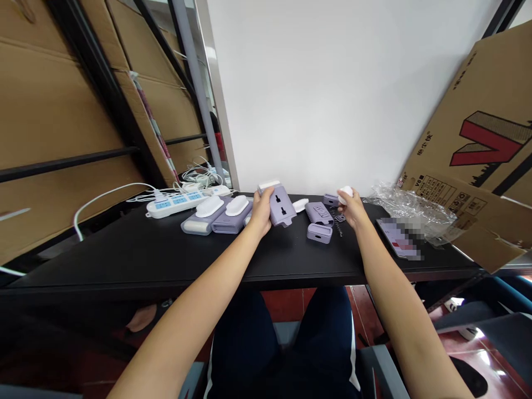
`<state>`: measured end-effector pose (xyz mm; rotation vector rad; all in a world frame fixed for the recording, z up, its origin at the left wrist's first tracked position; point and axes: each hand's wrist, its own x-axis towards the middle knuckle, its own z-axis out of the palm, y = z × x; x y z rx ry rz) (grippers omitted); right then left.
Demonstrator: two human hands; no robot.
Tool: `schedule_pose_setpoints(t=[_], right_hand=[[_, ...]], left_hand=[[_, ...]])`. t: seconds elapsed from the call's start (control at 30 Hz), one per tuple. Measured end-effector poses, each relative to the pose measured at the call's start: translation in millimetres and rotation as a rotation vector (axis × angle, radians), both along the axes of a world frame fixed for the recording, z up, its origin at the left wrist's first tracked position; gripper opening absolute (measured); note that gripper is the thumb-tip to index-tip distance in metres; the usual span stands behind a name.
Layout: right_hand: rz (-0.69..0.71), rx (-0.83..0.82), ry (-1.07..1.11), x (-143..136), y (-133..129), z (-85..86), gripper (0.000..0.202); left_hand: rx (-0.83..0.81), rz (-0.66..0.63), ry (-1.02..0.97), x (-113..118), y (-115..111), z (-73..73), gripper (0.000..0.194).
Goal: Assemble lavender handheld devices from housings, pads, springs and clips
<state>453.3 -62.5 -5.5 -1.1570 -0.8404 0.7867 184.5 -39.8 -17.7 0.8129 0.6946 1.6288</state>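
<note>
My left hand (261,211) grips a purple plastic housing (281,205) with two dark keyhole slots on its face and a white part at its top end, raised above the black tabletop. In my right hand (353,208) is a small white rounded piece (345,194), pinched between the fingers. Between the hands lie a purple case (319,214), a smaller purple cap-like part (320,233) and a white part (300,205). Another small purple piece (331,199) sits by my right hand, near scattered tiny dark bits (339,218). Left of my left hand rest two purple units with white tops (210,206) (236,205).
A white power strip (174,204) with cables lies at the back left. To the right are a phone (397,238) with a blurred screen, crumpled clear plastic (415,208) and a large cardboard box (477,122). A white panel (324,94) stands behind the black table (145,255).
</note>
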Motion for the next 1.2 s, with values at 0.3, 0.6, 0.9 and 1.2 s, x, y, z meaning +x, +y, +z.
schedule_pose_setpoints(t=[0.3,0.6,0.9,1.2], right_hand=[[0.083,0.235,-0.739,-100,-2,4.0,0.077],[0.001,0.332,-0.991,-157,-23,-4.3,0.051],[0.072,0.387,-1.047,-160,-31,-14.6,0.053],[0.076,0.377,-1.02,-153,-25,-14.0,0.054]], left_hand=[[0.054,0.164,0.106,3,2,-1.1,0.034],[0.117,0.204,-0.007,1,2,2.5,0.03],[0.145,0.185,-0.015,0,-5,5.4,0.031],[0.15,0.02,-0.11,5,-11,7.6,0.035]])
